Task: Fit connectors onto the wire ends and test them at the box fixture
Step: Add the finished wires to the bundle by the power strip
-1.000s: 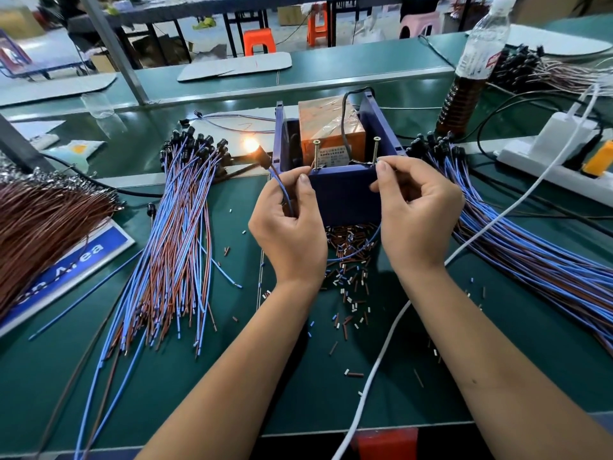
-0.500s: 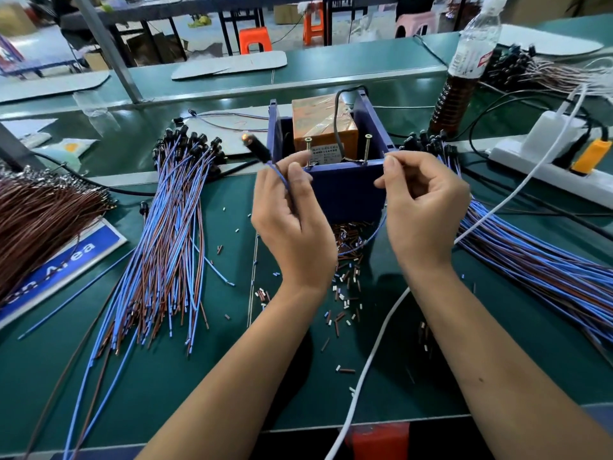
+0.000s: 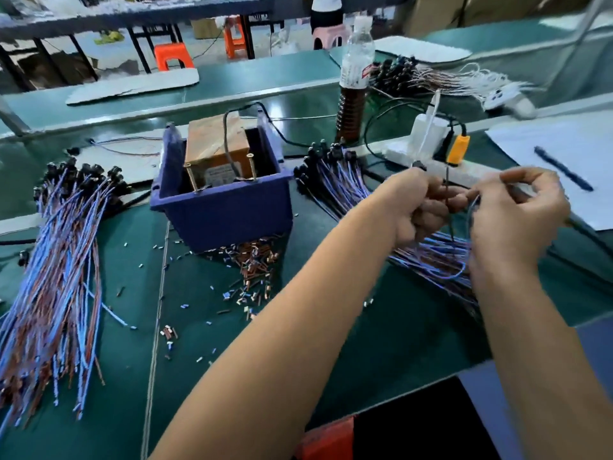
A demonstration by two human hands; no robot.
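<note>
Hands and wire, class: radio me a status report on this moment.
Left hand and right hand both pinching one wire above the right-hand bundle. Box fixture unattended, off to the left. Nothing in the way.

The counter (image 3: 331, 353) wears a matt green mat, smooth, with a glossier green strip behind. The box (image 3: 225, 214) is dark blue plastic with a dull sheen; two brass-coloured metal screws (image 3: 250, 167) stand at its rim. Inside it a block (image 3: 215, 141) is wrapped in shiny tan tape. The wires (image 3: 56, 283) have smooth blue and brown plastic sleeves. The bottle (image 3: 355, 78) is clear ribbed plastic. The sheet (image 3: 547, 141) is plain white paper.
</note>
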